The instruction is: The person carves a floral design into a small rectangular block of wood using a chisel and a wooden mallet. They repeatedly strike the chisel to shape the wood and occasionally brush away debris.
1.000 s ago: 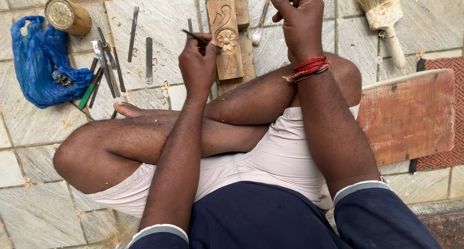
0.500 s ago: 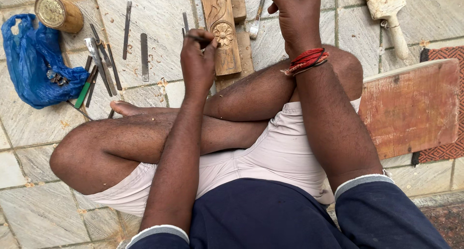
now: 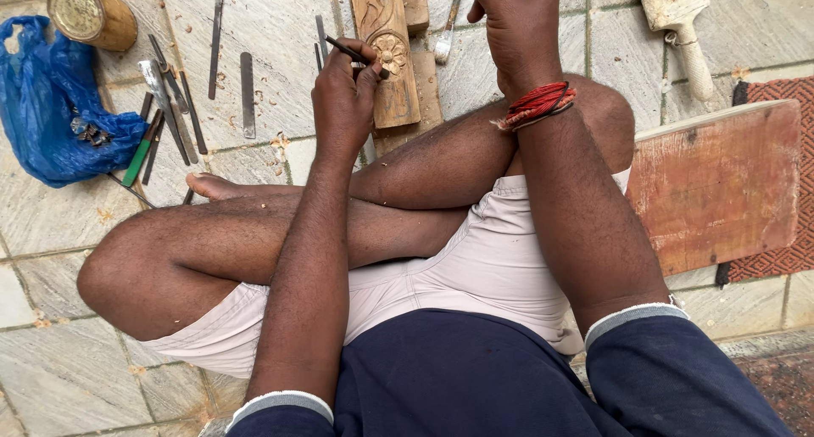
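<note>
Right hand (image 3: 517,26) fingertips, carved block (image 3: 386,47) top — past the upper edge.

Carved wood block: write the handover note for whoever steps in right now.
Left hand grips a thin chisel, tip at the flower on the carved wood block.
Right hand is raised above the block; whether it holds anything cannot be seen.
Block lies on the stone floor; spare chisels lie to its left.
Done: flower and scroll already cut. Left: cannot tell how much.

A crumpled blue plastic bag (image 3: 52,115) lies upper left, a round wooden mallet (image 3: 89,13) just above it; a reddish wooden board (image 3: 721,187) sits right.
</note>
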